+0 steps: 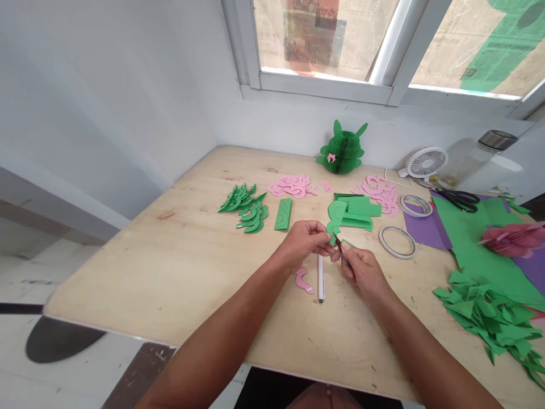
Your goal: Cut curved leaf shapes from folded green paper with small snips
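Note:
My left hand (307,241) pinches a piece of green paper (336,215) with a curved, partly cut outline. In my right hand (367,271) is a small pair of dark scissors (339,245), its blades at the lower edge of that paper. A white pen (321,281) lies on the table just below the hands. Left of the pen is a curved pink paper piece (304,281). Beyond my hands lie folded green paper strips (361,207), and a green rectangle with drawn outlines (283,214) rests to their left.
Green cutouts (251,213) and pink cutouts (292,186) lie farther back. A green honeycomb paper figure (342,149) stands by the wall. Tape rolls (397,242), black-handled scissors (457,199), a white fan (426,163), a bottle (477,156) and green scraps (489,312) occupy the right.

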The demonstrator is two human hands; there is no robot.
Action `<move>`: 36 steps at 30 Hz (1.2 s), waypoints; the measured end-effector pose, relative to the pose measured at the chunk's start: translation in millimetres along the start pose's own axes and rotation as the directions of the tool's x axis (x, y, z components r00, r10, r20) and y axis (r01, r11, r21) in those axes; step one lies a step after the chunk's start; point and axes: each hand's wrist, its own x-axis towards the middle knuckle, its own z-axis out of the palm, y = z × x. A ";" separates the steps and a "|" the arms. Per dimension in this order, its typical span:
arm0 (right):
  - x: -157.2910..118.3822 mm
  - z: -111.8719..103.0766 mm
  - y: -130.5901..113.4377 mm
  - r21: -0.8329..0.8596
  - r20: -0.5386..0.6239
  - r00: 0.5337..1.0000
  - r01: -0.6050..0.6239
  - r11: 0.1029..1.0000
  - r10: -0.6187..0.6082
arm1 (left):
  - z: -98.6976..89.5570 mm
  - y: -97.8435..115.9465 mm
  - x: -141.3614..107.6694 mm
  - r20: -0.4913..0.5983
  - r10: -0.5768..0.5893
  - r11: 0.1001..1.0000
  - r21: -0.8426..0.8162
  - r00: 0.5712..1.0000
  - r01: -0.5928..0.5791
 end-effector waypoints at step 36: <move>-0.8 2.3 0.2 0.031 -0.027 1.000 0.012 0.999 -0.011 | 4.5 -1.7 -3.1 -0.020 0.034 0.999 -0.041 0.999 -0.035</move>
